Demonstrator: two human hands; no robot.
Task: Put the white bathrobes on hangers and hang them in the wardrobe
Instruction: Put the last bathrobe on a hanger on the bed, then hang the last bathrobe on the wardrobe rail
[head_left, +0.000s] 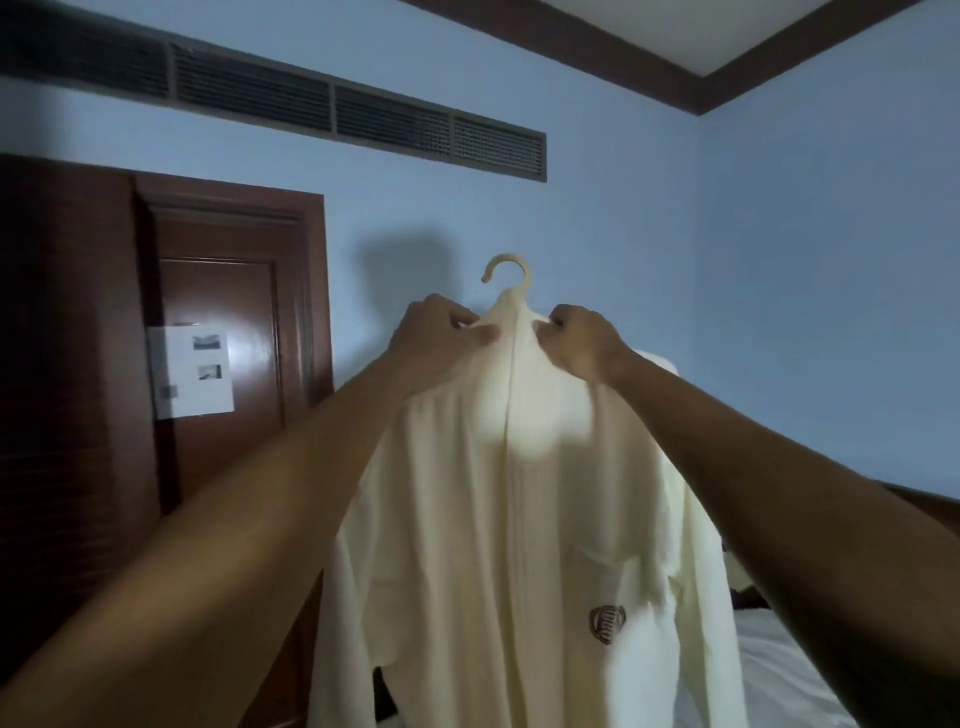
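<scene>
The robe is held up on a hanger, its collar pinched at either side of the hook by the left hand and right hand, likely to square it before hanging. A bed lies behind.

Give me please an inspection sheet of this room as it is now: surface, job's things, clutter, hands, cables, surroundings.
Surface: white bed at lower right.
Job's things: white bathrobe on a hanger, its hook showing above the collar; held up in the air.
Clutter: nothing seen.
Hands: left hand and right hand pinch the collar either side of the hook.
Cables: nothing seen.
Surroundings: blue wall, wooden door with a paper notice, ceiling vent.
</scene>
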